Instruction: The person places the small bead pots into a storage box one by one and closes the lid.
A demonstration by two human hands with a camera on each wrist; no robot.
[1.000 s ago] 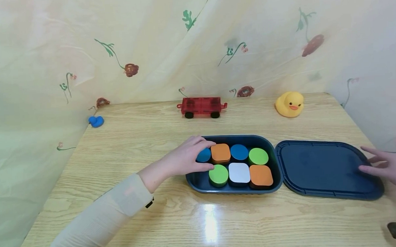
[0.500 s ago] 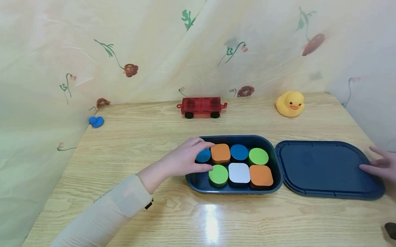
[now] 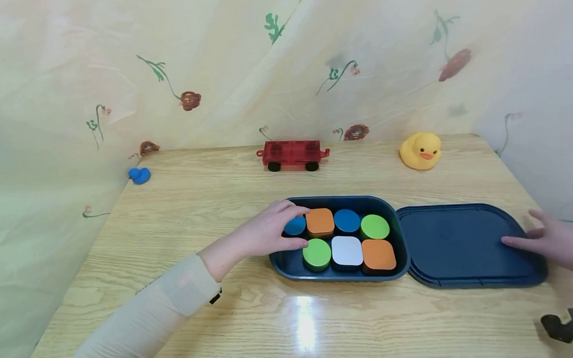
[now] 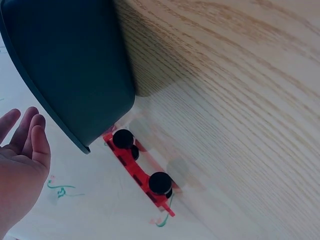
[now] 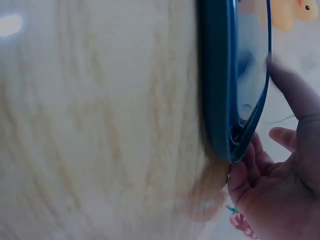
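Note:
A dark blue box [image 3: 339, 276] holds several round and square pieces with coloured tops. My left hand [image 3: 269, 231] reaches over its left end, fingers spread around a blue round piece [image 3: 295, 227], thumb near a green round piece [image 3: 316, 253]; contact with either is unclear. In the left wrist view the fingers [image 4: 40, 145] hang loose beside the box rim. To the right, my right hand [image 3: 559, 243] holds the dark blue lid [image 3: 464, 246] by its right end. The right wrist view has thumb on top and fingers under the lid's edge [image 5: 217, 75].
Behind the box stands a red toy wagon [image 3: 292, 153]. A yellow rubber duck [image 3: 420, 151] sits at the back right, a small blue duck [image 3: 140, 175] at the back left. Flowered cloth [image 3: 235, 59] hangs behind the wooden table [image 3: 254, 327].
My right hand takes hold of the lid, which shifts slightly left, its left end now against the box. The left hand and the pieces stay put.

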